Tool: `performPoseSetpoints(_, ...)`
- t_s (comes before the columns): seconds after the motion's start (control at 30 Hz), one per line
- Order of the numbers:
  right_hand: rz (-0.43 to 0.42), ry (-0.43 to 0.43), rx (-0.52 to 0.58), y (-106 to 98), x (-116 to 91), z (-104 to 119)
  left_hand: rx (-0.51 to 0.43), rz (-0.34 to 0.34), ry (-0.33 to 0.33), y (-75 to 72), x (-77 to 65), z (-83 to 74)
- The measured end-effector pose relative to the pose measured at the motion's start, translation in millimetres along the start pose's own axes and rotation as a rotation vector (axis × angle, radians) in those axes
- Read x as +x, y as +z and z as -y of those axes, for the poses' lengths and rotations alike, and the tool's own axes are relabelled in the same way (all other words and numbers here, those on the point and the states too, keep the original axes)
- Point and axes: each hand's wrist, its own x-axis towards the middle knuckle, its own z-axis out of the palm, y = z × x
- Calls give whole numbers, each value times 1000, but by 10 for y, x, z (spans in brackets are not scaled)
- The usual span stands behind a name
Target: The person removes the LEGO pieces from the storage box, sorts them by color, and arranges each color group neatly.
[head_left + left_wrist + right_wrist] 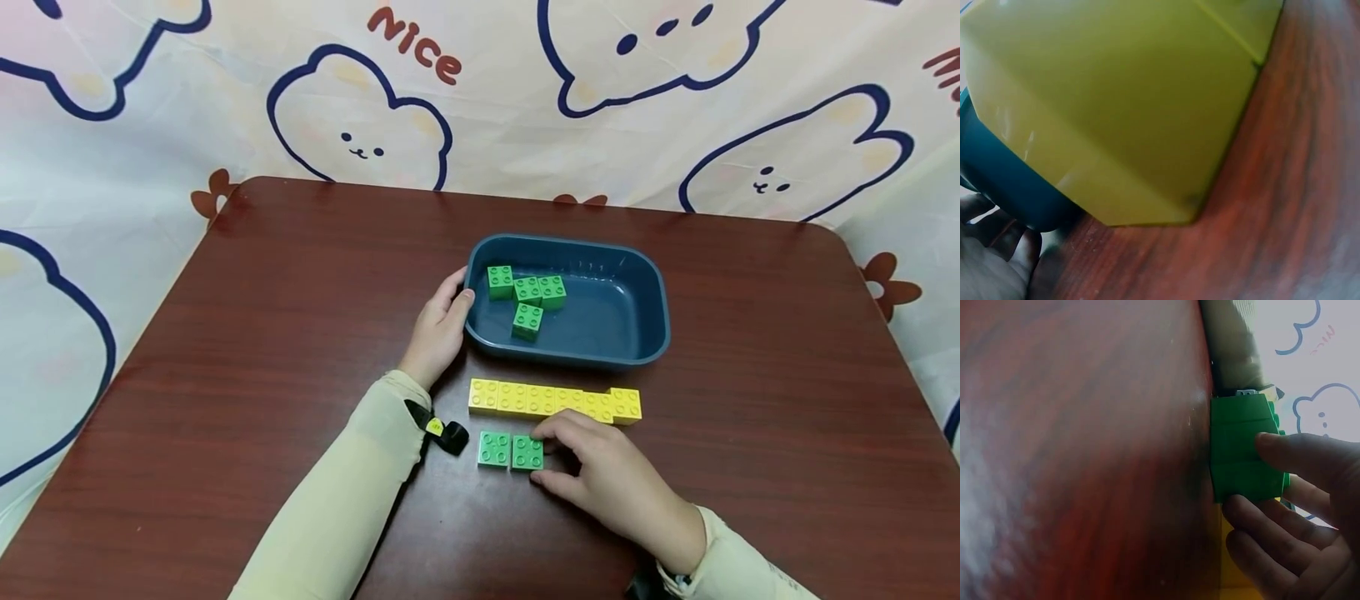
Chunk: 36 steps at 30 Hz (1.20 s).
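Note:
My left hand (438, 333) grips the left end of a dark blue plastic tray (657, 333), thumb at the rim. Several green toy bricks (527, 320) lie inside, toward its left side. Below the tray, a row of yellow toy bricks (525, 398) runs left to right. My right hand (622, 475) pinches the right one of two green bricks (528, 452), between thumb and fingers at its right end. Close on its left sits the other green brick (493, 448). In the right wrist view the thumb lies over the side of the green brick (1241, 444).
Everything stands on a dark brown wooden table (300, 275). A pale cloth with cartoon bears (360, 125) hangs behind its far edge and along the sides. A black strap with a small camera (450, 435) is on my left wrist, near the green bricks.

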Motion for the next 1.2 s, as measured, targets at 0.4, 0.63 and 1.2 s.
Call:
performPoseSetpoints(0.4, -3, -5, 15, -1, 54, 27, -4, 0, 39, -65, 16, -67)
performPoseSetpoints(0.63, -22, -4, -22, 46, 35, 55, 14, 6, -2, -62, 10, -43)
performPoseSetpoints(1.2, -41, 89, 191, -406, 130, 19, 8, -2, 0, -16, -16, 17)
